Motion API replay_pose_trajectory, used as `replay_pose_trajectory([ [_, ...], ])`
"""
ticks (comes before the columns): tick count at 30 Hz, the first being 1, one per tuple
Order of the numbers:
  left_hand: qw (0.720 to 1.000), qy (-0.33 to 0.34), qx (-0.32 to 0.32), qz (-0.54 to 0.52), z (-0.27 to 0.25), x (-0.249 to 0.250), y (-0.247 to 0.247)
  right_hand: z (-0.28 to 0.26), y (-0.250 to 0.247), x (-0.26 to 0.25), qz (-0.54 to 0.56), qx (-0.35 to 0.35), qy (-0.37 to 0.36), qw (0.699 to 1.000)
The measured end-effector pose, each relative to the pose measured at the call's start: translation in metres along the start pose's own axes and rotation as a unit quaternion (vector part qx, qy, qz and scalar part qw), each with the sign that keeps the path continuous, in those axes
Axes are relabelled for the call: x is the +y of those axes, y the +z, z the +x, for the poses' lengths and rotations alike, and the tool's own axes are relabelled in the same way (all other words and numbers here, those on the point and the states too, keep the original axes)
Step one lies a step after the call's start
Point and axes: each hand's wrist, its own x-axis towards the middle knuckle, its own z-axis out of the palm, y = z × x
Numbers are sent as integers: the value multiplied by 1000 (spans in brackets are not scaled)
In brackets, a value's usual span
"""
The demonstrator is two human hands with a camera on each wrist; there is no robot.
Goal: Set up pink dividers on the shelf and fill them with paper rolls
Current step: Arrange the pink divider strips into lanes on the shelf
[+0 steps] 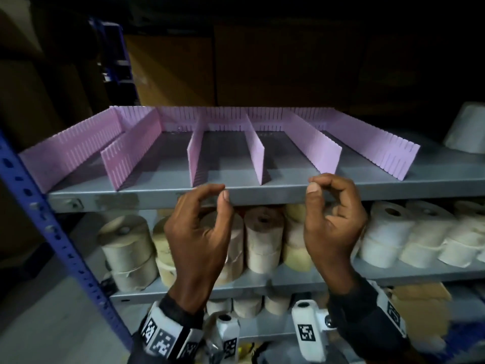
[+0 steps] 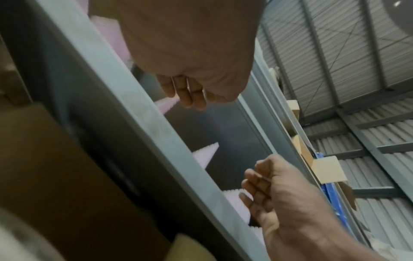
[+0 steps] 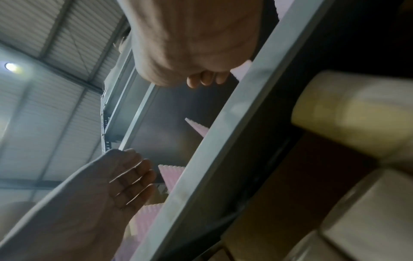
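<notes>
— Looking at the grey metal shelf [image 1: 288, 191], what stands on it?

— The pink dividers [image 1: 258, 149] stand upright on the shelf. One long strip runs along the back, and six strips run from it toward the front edge, so there are five lanes between them. I see no rolls in the lanes.

— And where are the paper rolls [image 1: 263, 240]?

— On the shelf below, upright and stacked, brownish on the left and white on the right. One more white roll [image 1: 465, 128] stands on the upper shelf, far right, apart from the dividers.

— What do the hands do?

— The left hand [image 1: 200, 232] and the right hand [image 1: 334, 224] are both raised in front of the shelf's front edge, just below the dividers. On each hand the fingers are loosely curled, thumb tip near the forefinger tip, and they hold nothing. The wrist views also show curled fingers [image 2: 254, 192] with nothing inside.

— Do they touch the shelf?

— I cannot tell.
</notes>
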Motion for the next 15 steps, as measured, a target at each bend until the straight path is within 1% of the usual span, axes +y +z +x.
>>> replay_pose_trajectory([
  [2,999,17,27,23,6,-3,-20,-7,18,-10,18,-10,31,999],
  [4,997,29,50,42,12,-10,-34,-14,33,-13,-24,-11,42,999],
  [6,996,29,57,64,18,-21,-44,-20,46,-14,-82,-13,21,996],
  [9,996,17,9,92,24,-38,-43,-27,61,-13,-160,-8,-30,987],
  [11,995,10,-19,100,26,-47,-38,-30,65,-9,-182,-2,-58,982],
  [13,994,-1,-29,105,25,-53,-34,-32,65,-5,-188,2,-75,979],
  [15,994,1,-28,103,24,-57,-31,-32,65,-2,-190,6,-77,979],
])
